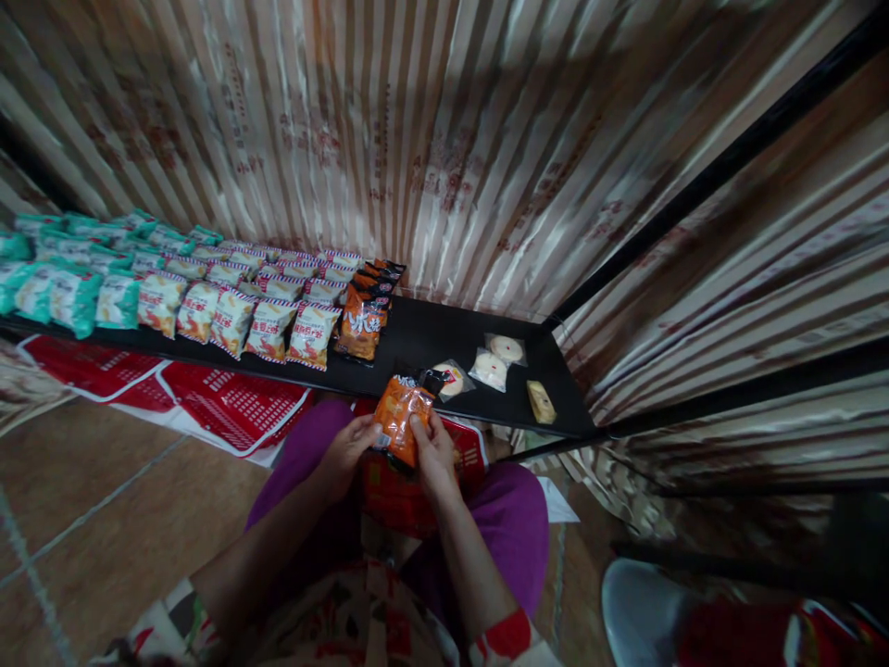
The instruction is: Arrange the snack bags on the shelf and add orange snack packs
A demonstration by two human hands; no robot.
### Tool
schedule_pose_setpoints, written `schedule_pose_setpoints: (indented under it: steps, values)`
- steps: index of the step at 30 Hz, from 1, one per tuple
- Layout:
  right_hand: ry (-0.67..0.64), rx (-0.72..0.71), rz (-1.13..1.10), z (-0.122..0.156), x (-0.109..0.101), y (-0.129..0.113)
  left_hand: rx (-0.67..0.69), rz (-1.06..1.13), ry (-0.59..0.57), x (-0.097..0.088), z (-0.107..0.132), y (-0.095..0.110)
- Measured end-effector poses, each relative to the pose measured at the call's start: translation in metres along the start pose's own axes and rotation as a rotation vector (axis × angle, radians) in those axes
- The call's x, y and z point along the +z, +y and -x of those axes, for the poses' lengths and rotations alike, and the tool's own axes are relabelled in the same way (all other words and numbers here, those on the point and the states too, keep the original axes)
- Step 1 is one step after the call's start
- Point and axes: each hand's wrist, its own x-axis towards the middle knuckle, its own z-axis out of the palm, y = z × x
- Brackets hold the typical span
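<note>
An orange and black snack bag (399, 417) is between my two hands, above my lap and in front of the shelf edge. My left hand (351, 449) grips its left side with the fingers closed. On the other side, my right hand (434, 449) pinches it, thumb on the front. Below the bag sits a red basket (472, 454), partly hidden, with orange packets in it. Similar orange and black bags (361, 320) stand in a row on the black shelf (437, 324), left of the held one.
White snack bags (312, 333) and teal snack bags (73, 296) fill the shelf's left side. Round wrapped biscuits (490, 369) and a small yellow packet (540, 403) lie at its right. Red baskets (229, 403) sit underneath. A black frame post (694, 176) slants at right, and a grey stool (643, 611) stands lower right.
</note>
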Motion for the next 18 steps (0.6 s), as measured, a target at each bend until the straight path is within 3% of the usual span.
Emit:
schedule_pose_setpoints:
  steps: [18]
  values:
    - [-0.099, 0.092, 0.032, 0.004, 0.022, 0.010, 0.110, 0.075, 0.179, 0.002, -0.006, 0.008]
